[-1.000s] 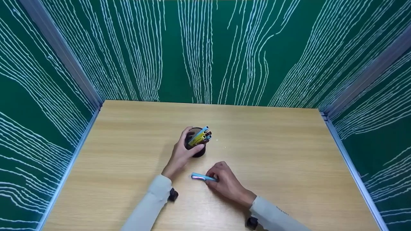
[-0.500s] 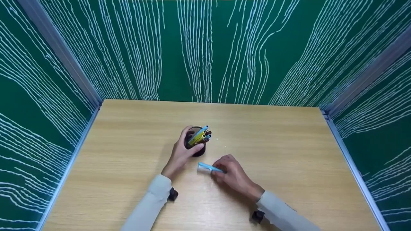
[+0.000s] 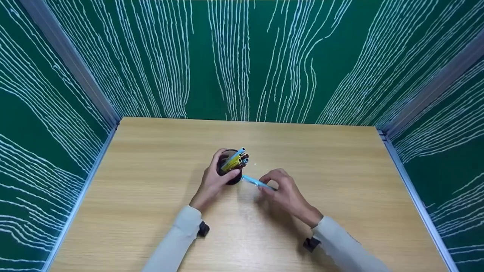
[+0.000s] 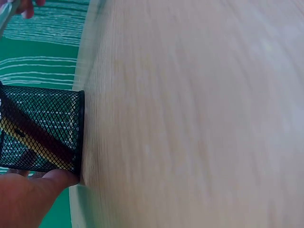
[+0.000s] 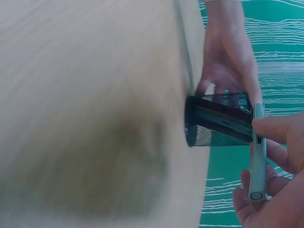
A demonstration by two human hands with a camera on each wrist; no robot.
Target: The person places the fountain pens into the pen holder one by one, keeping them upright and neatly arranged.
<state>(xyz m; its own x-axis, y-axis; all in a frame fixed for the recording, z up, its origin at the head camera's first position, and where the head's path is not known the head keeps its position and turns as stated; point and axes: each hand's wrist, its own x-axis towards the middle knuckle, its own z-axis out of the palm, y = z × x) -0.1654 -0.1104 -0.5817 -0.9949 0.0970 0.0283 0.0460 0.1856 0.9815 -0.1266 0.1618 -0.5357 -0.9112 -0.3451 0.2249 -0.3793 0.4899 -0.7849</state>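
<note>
A black mesh pen holder (image 3: 235, 179) stands on the table, with several blue, yellow and dark pens (image 3: 234, 161) leaning to the right in it. My left hand (image 3: 214, 182) grips its near left side, thumb and fingers curled round the mesh; the left wrist view shows the holder (image 4: 42, 128) with the thumb low on its wall. In my right hand (image 3: 285, 190) a light blue pen (image 3: 254, 181) is pinched between thumb and fingers. The pen is raised off the table, its far end near the holder's right side. The right wrist view shows this pen (image 5: 258, 161) from close by.
The wooden table (image 3: 151, 151) reaches to green walls (image 3: 204, 75) with white wavy lines at the back and sides. Metal posts (image 3: 83, 68) stand at the back corners. A small black device (image 3: 203, 229) sits at the left wrist, another (image 3: 311, 244) at the right.
My right hand has lifted the blue pen from low on the table and moved it away from me and rightward, level with the holder's base. The left hand and holder have stayed put.
</note>
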